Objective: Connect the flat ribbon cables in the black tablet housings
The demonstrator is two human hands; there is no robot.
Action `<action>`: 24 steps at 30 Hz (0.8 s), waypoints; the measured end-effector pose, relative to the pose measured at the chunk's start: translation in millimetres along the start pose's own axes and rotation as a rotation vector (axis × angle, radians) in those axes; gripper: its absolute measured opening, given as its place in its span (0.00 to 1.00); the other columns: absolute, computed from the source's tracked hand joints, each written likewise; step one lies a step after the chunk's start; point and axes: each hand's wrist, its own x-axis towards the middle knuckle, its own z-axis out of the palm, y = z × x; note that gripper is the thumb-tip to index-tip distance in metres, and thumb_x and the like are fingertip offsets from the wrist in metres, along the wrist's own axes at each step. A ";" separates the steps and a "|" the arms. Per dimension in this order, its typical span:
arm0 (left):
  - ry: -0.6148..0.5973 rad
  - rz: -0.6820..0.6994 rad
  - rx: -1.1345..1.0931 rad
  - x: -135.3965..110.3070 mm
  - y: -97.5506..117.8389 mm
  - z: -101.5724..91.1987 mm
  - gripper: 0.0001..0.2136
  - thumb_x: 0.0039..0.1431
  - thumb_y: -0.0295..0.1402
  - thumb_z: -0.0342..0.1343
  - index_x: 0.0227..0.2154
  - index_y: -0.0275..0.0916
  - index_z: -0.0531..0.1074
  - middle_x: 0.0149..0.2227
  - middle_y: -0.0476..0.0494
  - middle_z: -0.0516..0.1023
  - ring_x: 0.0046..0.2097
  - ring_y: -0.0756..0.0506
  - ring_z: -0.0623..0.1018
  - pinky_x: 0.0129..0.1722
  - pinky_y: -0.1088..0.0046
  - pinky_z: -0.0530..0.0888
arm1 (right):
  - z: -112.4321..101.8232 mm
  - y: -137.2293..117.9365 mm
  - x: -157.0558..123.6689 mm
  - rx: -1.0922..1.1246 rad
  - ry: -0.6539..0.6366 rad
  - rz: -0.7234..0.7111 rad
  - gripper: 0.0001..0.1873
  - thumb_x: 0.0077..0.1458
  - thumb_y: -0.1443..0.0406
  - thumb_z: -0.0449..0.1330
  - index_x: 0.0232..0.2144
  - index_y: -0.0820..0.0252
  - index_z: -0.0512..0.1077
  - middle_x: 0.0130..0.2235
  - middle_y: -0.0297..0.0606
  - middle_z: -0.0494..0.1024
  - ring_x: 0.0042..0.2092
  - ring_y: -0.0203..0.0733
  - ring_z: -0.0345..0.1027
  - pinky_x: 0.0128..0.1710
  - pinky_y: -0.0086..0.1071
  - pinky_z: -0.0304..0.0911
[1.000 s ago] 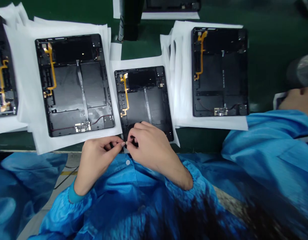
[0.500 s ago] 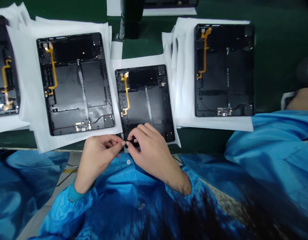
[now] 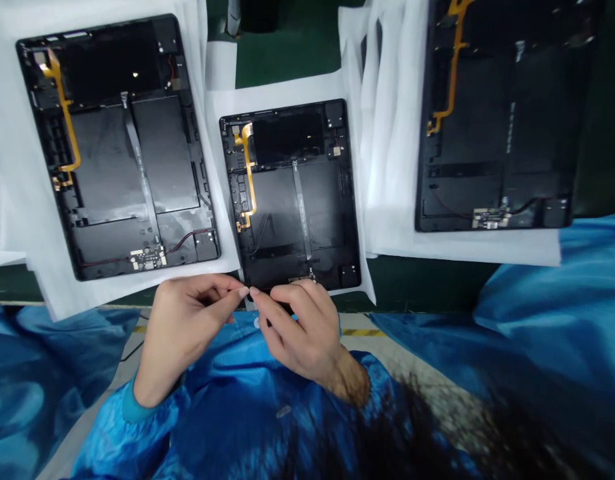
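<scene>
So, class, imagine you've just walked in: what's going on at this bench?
A person in a shiny blue smock is working at the lower edge of a black rectangular tablet housing lying on a white foam sheet. The left hand and right hand meet at the fingertips; anything pinched there is too small to tell. Two similar black housings with orange flex cables lie on white sheets on either side.

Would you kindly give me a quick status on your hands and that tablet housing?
Left hand, right hand: fingertips meeting at lower edge of tablet housing. Anything pinched too small to tell.
</scene>
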 end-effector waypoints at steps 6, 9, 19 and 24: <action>0.011 0.007 0.009 -0.3 -2.7 -0.6 0.12 0.51 0.46 0.64 0.29 0.43 0.82 0.19 0.50 0.74 0.21 0.52 0.74 0.20 0.84 0.68 | 1.8 2.9 1.0 0.021 -0.008 -0.003 0.14 0.54 0.71 0.61 0.44 0.57 0.76 0.32 0.36 0.78 0.33 0.40 0.66 0.29 0.38 0.60; 0.003 0.027 0.019 1.3 -4.0 -1.9 0.11 0.52 0.46 0.64 0.29 0.44 0.82 0.19 0.51 0.74 0.21 0.52 0.75 0.20 0.84 0.69 | 1.7 5.2 0.8 0.018 0.020 -0.029 0.13 0.54 0.71 0.61 0.43 0.57 0.76 0.31 0.36 0.78 0.32 0.39 0.66 0.29 0.37 0.61; 0.028 0.049 0.087 1.0 -0.6 -1.6 0.07 0.53 0.42 0.64 0.28 0.45 0.81 0.18 0.55 0.74 0.20 0.54 0.74 0.20 0.89 0.69 | 7.9 10.2 -0.8 0.008 0.090 -0.071 0.12 0.51 0.71 0.64 0.41 0.63 0.77 0.30 0.35 0.77 0.31 0.38 0.64 0.27 0.36 0.60; 0.056 0.104 0.123 0.3 -0.8 -1.4 0.06 0.53 0.41 0.65 0.28 0.45 0.82 0.18 0.55 0.73 0.19 0.56 0.73 0.19 0.92 0.67 | 10.2 12.4 1.9 0.040 0.121 -0.075 0.11 0.49 0.72 0.63 0.39 0.65 0.77 0.29 0.35 0.78 0.29 0.38 0.63 0.25 0.36 0.58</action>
